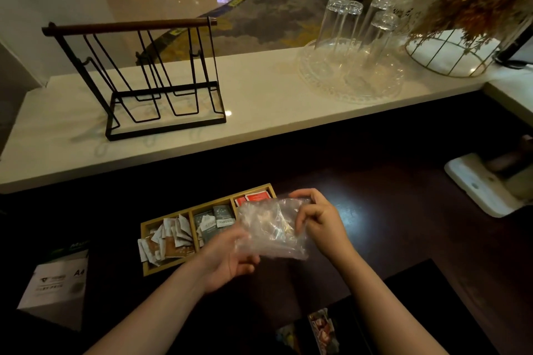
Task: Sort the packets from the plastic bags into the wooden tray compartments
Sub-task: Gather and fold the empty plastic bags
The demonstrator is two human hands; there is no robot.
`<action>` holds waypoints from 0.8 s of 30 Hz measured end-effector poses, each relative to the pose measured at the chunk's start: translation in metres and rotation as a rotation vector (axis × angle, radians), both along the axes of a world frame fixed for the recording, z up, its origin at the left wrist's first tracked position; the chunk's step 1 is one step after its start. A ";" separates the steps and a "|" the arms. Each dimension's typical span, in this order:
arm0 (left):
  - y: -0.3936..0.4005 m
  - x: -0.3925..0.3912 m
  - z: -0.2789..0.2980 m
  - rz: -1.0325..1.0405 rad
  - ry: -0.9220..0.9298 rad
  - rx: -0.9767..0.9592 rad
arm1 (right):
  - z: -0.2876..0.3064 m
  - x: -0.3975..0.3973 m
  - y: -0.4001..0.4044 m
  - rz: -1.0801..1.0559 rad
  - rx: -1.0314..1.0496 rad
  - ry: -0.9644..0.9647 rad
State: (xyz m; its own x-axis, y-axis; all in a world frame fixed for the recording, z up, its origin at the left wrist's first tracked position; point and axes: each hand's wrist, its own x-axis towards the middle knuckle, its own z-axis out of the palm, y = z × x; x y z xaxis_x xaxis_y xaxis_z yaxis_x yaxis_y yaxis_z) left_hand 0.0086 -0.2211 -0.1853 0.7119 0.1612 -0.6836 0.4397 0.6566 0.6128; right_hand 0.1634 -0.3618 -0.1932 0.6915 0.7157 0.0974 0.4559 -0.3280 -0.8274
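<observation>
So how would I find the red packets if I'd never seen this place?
Look at the dark counter below the white ledge and find the wooden tray with three compartments. The red packets lie in the right-hand one, partly behind the plastic bag. They are the only red ones; the neighbours are grey-green and white.

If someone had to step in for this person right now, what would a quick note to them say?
Left hand: holds the lower left edge of the clear plastic bag from beneath.
Right hand: pinches the bag's upper right edge. The bag is in the air, over the right end of the wooden tray.
Tray on the dark counter: white and brown packets heaped in the left compartment, some spilling over the rim; grey-green packets in the middle; red packets in the right.
Done: all three compartments hold packets.
Left: whether the bag is empty is unclear; check it.
</observation>
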 end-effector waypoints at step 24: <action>-0.078 0.030 -0.037 0.001 -0.001 0.369 | -0.045 -0.076 -0.010 -0.287 0.189 0.903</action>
State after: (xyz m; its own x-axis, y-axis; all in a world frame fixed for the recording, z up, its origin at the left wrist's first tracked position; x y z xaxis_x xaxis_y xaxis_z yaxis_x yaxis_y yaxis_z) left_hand 0.0385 -0.2987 -0.2221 0.7122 0.3972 -0.5788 0.4385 0.3921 0.8087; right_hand 0.0875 -0.3717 -0.2386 0.7088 0.5345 -0.4604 -0.4545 -0.1531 -0.8775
